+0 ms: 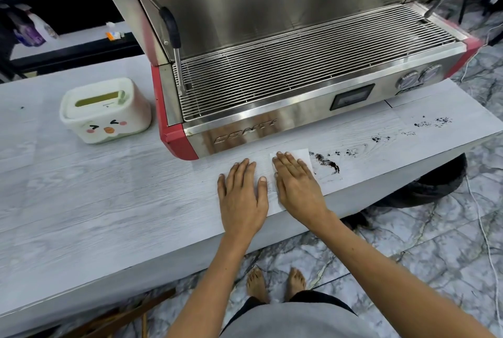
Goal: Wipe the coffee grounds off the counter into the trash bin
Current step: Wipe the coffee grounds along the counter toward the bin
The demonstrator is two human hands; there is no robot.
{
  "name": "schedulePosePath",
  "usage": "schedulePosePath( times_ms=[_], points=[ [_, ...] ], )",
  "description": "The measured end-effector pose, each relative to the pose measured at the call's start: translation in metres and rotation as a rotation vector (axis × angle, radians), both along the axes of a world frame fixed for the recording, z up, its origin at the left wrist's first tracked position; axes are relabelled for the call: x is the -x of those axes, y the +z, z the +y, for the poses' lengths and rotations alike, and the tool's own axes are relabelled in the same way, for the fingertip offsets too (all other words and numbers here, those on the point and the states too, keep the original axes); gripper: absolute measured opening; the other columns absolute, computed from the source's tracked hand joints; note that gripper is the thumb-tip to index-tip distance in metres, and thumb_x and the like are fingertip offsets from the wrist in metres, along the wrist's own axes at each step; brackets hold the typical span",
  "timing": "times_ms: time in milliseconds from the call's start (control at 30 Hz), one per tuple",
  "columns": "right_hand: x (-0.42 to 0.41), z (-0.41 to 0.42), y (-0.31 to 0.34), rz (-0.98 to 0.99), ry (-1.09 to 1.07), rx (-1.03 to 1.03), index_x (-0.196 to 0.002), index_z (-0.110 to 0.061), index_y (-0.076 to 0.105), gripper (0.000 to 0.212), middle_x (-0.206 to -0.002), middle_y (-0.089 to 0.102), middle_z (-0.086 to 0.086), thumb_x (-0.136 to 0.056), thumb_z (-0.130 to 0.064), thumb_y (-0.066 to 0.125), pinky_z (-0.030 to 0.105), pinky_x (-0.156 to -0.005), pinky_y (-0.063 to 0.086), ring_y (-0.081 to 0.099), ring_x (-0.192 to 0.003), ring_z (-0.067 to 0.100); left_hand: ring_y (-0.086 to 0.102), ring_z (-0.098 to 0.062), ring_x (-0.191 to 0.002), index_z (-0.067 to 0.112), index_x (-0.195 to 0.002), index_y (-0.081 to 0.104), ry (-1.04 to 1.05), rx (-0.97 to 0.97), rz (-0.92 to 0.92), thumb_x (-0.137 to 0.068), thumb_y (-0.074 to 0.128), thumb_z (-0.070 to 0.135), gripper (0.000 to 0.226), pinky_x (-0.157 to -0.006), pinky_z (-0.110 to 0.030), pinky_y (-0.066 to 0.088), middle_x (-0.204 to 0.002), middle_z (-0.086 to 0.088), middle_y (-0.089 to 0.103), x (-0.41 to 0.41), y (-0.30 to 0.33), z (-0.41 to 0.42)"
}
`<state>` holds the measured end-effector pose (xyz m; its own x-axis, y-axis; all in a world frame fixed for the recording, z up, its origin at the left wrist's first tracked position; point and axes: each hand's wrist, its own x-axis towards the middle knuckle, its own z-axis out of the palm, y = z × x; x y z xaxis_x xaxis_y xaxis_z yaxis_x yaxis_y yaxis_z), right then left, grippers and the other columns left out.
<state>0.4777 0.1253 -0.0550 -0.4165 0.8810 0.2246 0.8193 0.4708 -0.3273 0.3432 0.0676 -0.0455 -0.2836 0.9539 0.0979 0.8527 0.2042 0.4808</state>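
- Head view: tissue box [104, 110] stands left on the counter [81, 188], with wide bare surface before it
- left hand [242, 193] flat, fingers straight, beside the white wipe [292, 156]
- right hand [298, 188] flat, pressing the wipe near the front edge
- coffee grounds [330, 165] just right of the wipe, trailing toward the right end
- trash bin [435, 182] below that edge

We're looking at a bright, evenly lit scene, soft light from above leaving only faint shadows under the hands on the pale counter [109, 201]. We catch glare and streaky reflections on the steel front of the espresso machine [272, 125], where the embossed name smears into blur. The wide lens bends the counter edge and stretches the corners, and we lose sharpness in the dim shelves [54, 46] at top left.
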Motion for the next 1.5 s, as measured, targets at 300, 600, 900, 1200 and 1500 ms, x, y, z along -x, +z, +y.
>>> schedulePosePath(
  times_ms=[300, 600, 900, 1200, 1500],
  points=[
    [-0.005, 0.015, -0.002, -0.037, -0.030, 0.044, -0.142, -0.004, 0.042, 0.045, -0.148, 0.042, 0.011, -0.097, -0.012, 0.041, 0.045, -0.115, 0.028, 0.034, -0.140, 0.024, 0.024, -0.012, -0.148, 0.024, -0.144, 0.046, -0.013, 0.000, 0.028, -0.099, 0.028, 0.049, 0.055, -0.124, -0.043, 0.007, -0.158, 0.006, 0.037, 0.000, -0.004, 0.001],
    [-0.025, 0.018, -0.005, -0.004, -0.113, 0.024, -0.141, -0.001, 0.042, 0.051, -0.146, 0.044, 0.014, -0.092, -0.006, 0.031, 0.043, -0.115, 0.026, 0.035, -0.140, 0.028, 0.024, -0.019, -0.148, 0.023, -0.143, 0.046, -0.002, 0.005, 0.034, -0.097, 0.026, 0.052, 0.057, -0.124, -0.048, 0.007, -0.157, 0.003, 0.036, -0.004, -0.003, 0.003],
    [-0.055, 0.025, -0.006, 0.019, -0.059, 0.026, -0.140, -0.002, 0.044, 0.046, -0.146, 0.045, 0.011, -0.094, 0.001, 0.047, 0.045, -0.114, 0.031, 0.036, -0.139, 0.026, 0.021, -0.019, -0.150, 0.023, -0.145, 0.045, -0.054, 0.028, 0.027, -0.099, 0.026, 0.051, 0.057, -0.124, -0.048, 0.005, -0.159, 0.003, 0.034, -0.023, -0.003, 0.013],
    [-0.081, 0.031, -0.003, 0.032, -0.068, 0.048, -0.138, -0.002, 0.046, 0.046, -0.144, 0.047, 0.013, -0.096, -0.010, 0.030, 0.045, -0.113, 0.032, 0.037, -0.138, 0.027, 0.024, -0.021, -0.149, 0.021, -0.144, 0.046, -0.051, 0.002, 0.045, -0.099, 0.030, 0.050, 0.056, -0.124, -0.048, 0.007, -0.157, 0.001, 0.036, -0.032, -0.007, 0.019],
    [-0.106, 0.044, 0.005, 0.224, -0.046, 0.054, -0.130, -0.004, 0.056, 0.040, -0.132, 0.059, 0.014, -0.096, -0.008, 0.036, 0.047, -0.100, 0.047, 0.051, -0.128, 0.029, 0.031, -0.018, -0.146, 0.020, -0.141, 0.051, -0.023, -0.055, 0.062, -0.100, 0.037, 0.044, 0.049, -0.123, -0.047, 0.014, -0.154, 0.001, 0.042, -0.035, -0.009, 0.017]
  ],
)
